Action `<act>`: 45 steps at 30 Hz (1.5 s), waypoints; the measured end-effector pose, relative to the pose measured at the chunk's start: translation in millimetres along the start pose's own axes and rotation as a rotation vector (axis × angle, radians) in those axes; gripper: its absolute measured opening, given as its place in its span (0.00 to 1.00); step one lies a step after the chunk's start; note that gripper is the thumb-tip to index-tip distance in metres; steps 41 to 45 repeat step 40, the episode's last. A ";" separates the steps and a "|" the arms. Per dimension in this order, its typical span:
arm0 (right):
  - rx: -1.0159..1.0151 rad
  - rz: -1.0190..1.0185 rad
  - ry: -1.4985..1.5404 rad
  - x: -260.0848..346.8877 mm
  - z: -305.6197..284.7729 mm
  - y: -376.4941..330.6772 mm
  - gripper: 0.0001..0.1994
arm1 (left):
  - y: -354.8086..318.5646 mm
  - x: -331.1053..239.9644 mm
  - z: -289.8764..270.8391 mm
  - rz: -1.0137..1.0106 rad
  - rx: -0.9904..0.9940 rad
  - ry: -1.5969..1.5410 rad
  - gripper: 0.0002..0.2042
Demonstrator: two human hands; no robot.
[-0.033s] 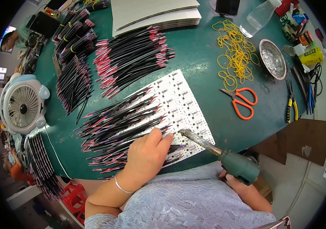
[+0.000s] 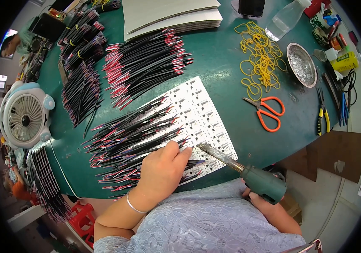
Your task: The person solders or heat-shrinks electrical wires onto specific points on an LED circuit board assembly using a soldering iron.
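A white sheet of small circuit boards [image 2: 201, 114] lies on the green table, with rows of thin black wires [image 2: 134, 130] across its left part. Over this sheet my left hand [image 2: 161, 166] is closed in a pinch on a wire, whose held part is mostly hidden by the fingers. My right hand [image 2: 261, 203] is wrapped round the dark green handle of a soldering iron [image 2: 265, 183], partly hidden behind it. The iron's worn metal tip points left, just right of my left fingertips and above the boards.
Orange-handled scissors [image 2: 269, 114], yellow rubber bands [image 2: 260, 59] and a metal bowl [image 2: 302, 65] are to the right. Pliers [image 2: 323, 111] lie near the right edge. More wire bundles [image 2: 146, 67] and cardboard sheets [image 2: 172, 17] sit behind. A fan [image 2: 25, 118] stands left.
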State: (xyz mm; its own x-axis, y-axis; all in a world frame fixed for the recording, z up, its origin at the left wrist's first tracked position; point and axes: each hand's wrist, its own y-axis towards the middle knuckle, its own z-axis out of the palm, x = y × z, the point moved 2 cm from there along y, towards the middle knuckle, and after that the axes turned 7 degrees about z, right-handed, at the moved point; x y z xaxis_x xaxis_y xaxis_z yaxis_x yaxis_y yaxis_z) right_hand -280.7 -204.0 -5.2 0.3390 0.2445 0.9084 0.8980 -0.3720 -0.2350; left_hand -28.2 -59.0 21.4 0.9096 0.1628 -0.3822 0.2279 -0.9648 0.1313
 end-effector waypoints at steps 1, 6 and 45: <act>-0.046 -0.028 0.017 2.4 1.4 0.8 0.18 | 0.1 2.6 1.7 0.000 -0.011 -0.002 0.18; -0.116 -0.012 0.025 0.9 5.5 -4.3 0.16 | 5.6 7.4 -1.6 0.026 -0.044 -0.054 0.16; -0.124 0.036 0.267 -8.9 4.4 -23.6 0.10 | -15.0 -13.0 6.6 0.070 0.030 -0.024 0.18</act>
